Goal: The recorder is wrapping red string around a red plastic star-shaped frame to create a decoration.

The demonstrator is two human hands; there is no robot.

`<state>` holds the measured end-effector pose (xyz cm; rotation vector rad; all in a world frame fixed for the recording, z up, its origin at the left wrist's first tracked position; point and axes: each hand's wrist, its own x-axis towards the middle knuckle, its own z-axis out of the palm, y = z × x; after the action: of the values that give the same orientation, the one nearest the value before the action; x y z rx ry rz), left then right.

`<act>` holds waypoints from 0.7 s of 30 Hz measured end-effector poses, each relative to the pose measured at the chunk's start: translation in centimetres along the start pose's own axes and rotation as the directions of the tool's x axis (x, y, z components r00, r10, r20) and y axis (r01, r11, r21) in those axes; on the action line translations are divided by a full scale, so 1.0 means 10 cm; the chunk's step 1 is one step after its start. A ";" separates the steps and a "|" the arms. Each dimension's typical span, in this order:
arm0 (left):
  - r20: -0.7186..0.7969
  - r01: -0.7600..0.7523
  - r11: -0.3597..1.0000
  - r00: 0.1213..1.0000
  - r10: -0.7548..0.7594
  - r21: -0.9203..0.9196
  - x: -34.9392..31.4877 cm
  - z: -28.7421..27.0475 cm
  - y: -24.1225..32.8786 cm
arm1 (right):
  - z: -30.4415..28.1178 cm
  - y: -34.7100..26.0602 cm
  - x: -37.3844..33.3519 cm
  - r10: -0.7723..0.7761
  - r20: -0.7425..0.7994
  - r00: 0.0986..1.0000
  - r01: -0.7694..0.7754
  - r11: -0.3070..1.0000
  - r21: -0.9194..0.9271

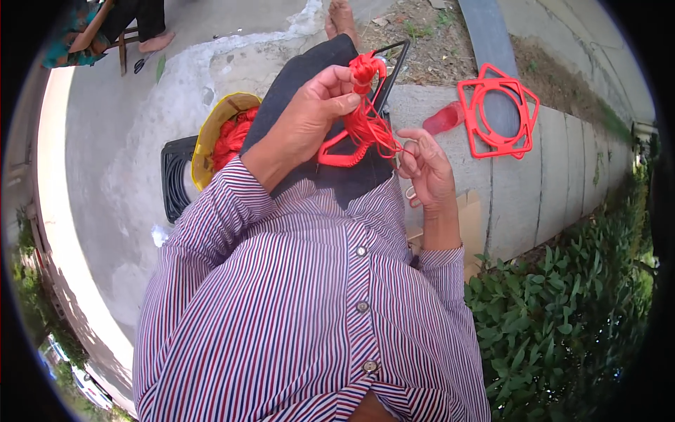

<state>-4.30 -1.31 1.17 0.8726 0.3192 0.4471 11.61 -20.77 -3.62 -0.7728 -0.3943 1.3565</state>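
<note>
My left hand (313, 116) is closed around the upper part of a red cord bundle (363, 74), raised over my lap. Loose strands (369, 126) of the cord fan down from it toward the right. My right hand (430, 165), beside their lower end, has its thumb and bent fingers pinched on a strand of the red cord. Below the bundle, a curved red plastic piece (341, 160) lies over my dark trousers; the cord partly covers it. A small pale loop (412, 195) shows by my right fingers; its kind cannot be made out.
To the left stand a yellow bucket (204, 141) of red material and a black crate (169, 149) with coiled black hose. Red plastic frames (474, 133) lie at right. A thin black metal frame (401, 60) rises beyond my hands. Another person (95, 32) sits far left; leafy bushes (548, 316) border the right.
</note>
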 end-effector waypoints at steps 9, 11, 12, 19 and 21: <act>0.049 -0.046 0.268 0.999 -0.001 0.962 0.21 -0.21 -0.46 | 0.11 0.17 0.51 -0.091 -0.213 0.973 -0.144 0.483 -0.863; 0.017 -0.020 0.252 1.000 0.013 0.967 0.24 -0.13 -0.49 | 0.05 0.22 0.51 -0.219 -0.154 0.963 -0.067 0.362 -0.930; -0.013 0.006 0.234 0.999 0.029 0.972 0.24 -0.10 -0.50 | 0.01 0.24 0.50 -0.336 -0.075 0.939 0.002 0.224 -0.975; -0.276 0.395 0.812 0.914 -0.298 0.430 0.33 -0.23 -0.69 | 0.51 -0.54 0.02 -0.488 -0.068 0.870 0.411 0.794 -0.447; -0.275 0.481 0.836 0.868 -0.413 0.264 0.27 -0.11 -0.70 | 0.82 -0.75 -0.16 -0.450 0.116 0.886 0.460 0.884 -0.085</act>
<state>-0.74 -3.17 -5.31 1.0365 0.7928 0.0384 11.23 -20.36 7.58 -0.6555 -0.6850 0.9320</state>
